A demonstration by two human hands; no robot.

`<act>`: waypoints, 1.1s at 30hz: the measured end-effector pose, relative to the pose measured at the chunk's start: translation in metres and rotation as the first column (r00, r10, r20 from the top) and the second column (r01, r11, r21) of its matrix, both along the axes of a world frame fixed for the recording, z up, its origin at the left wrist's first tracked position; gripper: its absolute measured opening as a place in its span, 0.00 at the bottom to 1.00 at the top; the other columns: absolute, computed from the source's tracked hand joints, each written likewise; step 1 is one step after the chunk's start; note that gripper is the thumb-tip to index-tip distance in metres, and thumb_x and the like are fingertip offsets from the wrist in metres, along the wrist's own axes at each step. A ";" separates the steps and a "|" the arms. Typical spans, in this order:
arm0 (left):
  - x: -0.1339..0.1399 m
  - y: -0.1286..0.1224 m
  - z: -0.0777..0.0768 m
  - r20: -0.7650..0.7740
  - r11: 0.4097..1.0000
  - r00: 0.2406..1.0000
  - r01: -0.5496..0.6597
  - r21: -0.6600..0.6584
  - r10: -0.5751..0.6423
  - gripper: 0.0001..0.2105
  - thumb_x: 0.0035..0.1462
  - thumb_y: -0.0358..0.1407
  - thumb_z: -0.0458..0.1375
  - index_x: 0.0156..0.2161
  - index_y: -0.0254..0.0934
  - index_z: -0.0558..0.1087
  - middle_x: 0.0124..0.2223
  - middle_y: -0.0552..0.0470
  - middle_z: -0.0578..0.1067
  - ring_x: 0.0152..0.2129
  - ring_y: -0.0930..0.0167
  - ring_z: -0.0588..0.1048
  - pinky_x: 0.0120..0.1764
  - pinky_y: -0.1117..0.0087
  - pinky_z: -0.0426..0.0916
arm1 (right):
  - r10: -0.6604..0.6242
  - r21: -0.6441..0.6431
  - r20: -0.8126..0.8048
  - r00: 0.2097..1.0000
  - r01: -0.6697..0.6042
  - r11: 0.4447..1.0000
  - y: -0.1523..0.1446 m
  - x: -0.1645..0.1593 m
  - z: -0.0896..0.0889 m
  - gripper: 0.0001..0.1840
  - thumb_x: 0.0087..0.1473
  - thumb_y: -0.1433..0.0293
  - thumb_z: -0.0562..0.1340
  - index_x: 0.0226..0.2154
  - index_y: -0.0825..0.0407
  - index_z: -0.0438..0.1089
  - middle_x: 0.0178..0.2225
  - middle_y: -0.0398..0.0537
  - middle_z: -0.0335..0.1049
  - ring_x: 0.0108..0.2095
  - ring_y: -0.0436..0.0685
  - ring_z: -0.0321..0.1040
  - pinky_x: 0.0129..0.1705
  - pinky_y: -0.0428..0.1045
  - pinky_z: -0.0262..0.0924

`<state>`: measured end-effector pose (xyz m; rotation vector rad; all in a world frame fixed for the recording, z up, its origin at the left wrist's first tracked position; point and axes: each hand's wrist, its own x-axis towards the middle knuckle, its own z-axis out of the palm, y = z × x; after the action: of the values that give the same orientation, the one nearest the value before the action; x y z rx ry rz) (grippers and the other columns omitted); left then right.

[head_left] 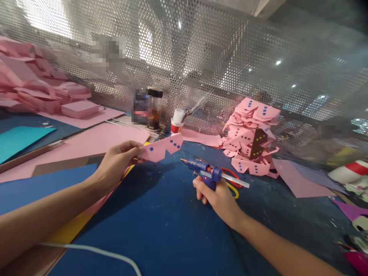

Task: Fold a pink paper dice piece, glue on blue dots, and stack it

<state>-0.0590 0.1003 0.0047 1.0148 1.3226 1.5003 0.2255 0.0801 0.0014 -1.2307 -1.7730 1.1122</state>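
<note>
My left hand [119, 163] pinches one end of a pink paper cutout [161, 148] with a notched lower edge and small blue squares on it. The cutout is held up above the blue tabletop [161, 222]. Wrapped round the handle of a blue hot glue gun [205, 170] is my right hand [220, 197]. A clear glue stick [235, 180] juts from the back of the gun, and its nozzle points left toward the cutout, apart from it. Behind the gun, red and yellow loops [233, 188] lie on the table.
A tall pile of similar pink cutouts [244, 138] stands at the back right. Pink paper pieces [34, 82] heap up at the back left. A paper cup [176, 125] and a dark-lidded jar [155, 107] stand before the perforated metal screen [184, 50]. A white cord [97, 251] crosses the front left.
</note>
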 end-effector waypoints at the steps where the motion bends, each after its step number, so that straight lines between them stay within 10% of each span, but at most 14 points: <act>1: 0.000 0.000 0.000 -0.007 1.000 1.000 -0.005 -0.011 0.005 0.10 0.49 0.38 0.68 0.32 0.35 0.73 0.28 0.56 0.76 0.26 0.75 0.75 0.29 0.78 0.69 | -0.005 -0.002 0.022 1.000 0.005 1.000 0.002 0.002 0.000 0.17 0.61 0.56 0.61 0.33 0.53 0.70 0.22 0.40 0.68 0.21 0.48 0.64 0.26 0.45 0.62; 33: -0.006 0.003 -0.011 -0.155 0.999 0.988 0.014 -0.036 -0.020 0.13 0.53 0.45 0.66 0.36 0.38 0.75 0.30 0.55 0.76 0.20 0.76 0.73 0.20 0.80 0.67 | -0.151 0.205 0.517 0.843 0.050 0.977 0.015 -0.002 0.000 0.19 0.60 0.58 0.59 0.22 0.50 0.69 0.18 0.42 0.70 0.20 0.52 0.67 0.26 0.47 0.55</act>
<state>-0.0648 0.1031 -0.0061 1.1370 1.4406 1.4036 0.2236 0.0955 0.0010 -1.5998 -2.1241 0.5492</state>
